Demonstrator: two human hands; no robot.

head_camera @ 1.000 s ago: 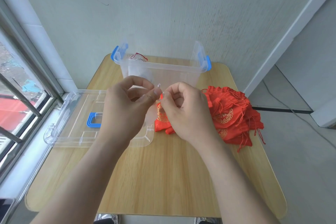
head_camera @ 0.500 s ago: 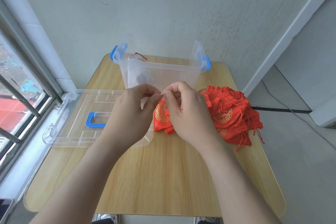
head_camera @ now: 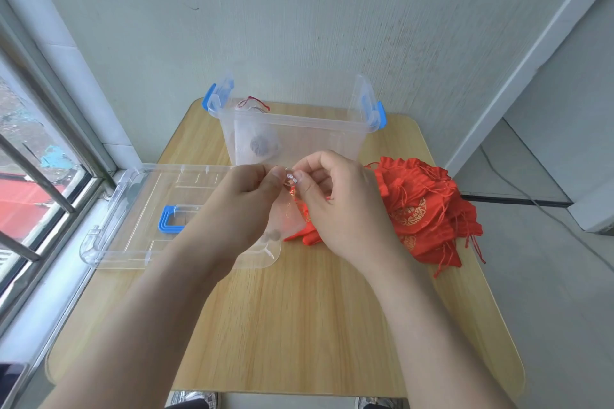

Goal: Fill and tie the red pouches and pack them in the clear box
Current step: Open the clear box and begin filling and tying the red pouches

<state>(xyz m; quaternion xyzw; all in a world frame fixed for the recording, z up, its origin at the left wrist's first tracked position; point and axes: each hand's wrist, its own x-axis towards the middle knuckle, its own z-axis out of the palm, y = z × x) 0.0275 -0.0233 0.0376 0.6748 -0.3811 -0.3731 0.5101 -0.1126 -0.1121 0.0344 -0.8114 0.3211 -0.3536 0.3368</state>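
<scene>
My left hand (head_camera: pixel 246 206) and my right hand (head_camera: pixel 339 202) meet above the table's middle. Both pinch the top of a sheer pale pouch (head_camera: pixel 289 221), fingertips touching. The pouch hangs below them with small dark round things (head_camera: pixel 273 235) at its bottom. A heap of red pouches (head_camera: pixel 428 212) with gold emblems and red cords lies to the right, partly under my right hand. The clear box (head_camera: pixel 332 133) with blue latches stands open at the back. Inside it, at the left, is one filled sheer pouch (head_camera: pixel 257 143) with a red cord.
The box's clear lid (head_camera: pixel 133 209) with a blue handle (head_camera: pixel 167 219) lies flat at the left, overhanging the wooden table (head_camera: pixel 299 325) towards a barred window. A wall stands right behind the box. The floor drops away on the right.
Both hands have come down and nearer to me, still pinched together. The sheer pouch now hangs lower, over the lid's right corner.
</scene>
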